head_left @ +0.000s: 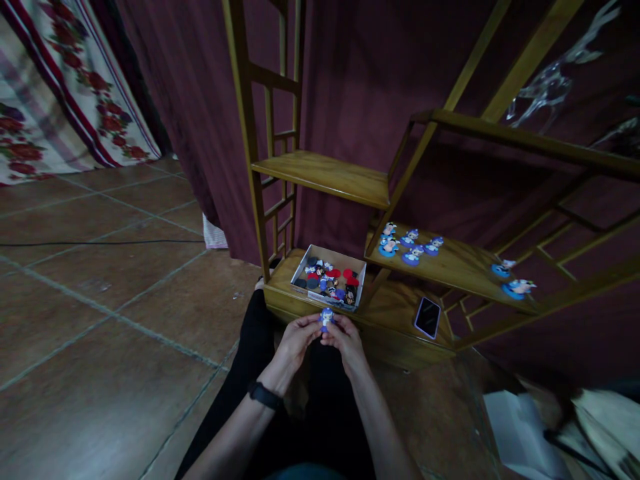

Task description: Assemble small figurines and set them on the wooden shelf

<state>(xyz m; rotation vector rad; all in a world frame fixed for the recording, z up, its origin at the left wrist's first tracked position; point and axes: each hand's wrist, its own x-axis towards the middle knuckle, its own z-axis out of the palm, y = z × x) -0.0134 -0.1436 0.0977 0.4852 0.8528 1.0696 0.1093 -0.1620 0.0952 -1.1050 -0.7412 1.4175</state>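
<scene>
Between my two hands is a small purple-and-white figurine (327, 319), upright over my lap, just in front of the wooden shelf unit. The fingers of my left hand (299, 337) pinch it from the left. My right hand (345, 339) grips it from the other side, thumb near its base. Just beyond sits an open cardboard box (307, 295) holding a jumble of figurine parts and red, black and purple discs. Several finished-looking figurines on round bases, such as a purple one (413, 255) and a blue-based one (389, 247), stand on the shelf to the right.
A phone (427, 317) lies on the lower board (390, 310). Two blue-based figurines, one of them here (520, 288), are at the shelf's right end. An upper shelf (325, 175) overhangs the box. A clear deer-like ornament (545, 87) stands upper right. A black cable (100, 244) crosses the floor.
</scene>
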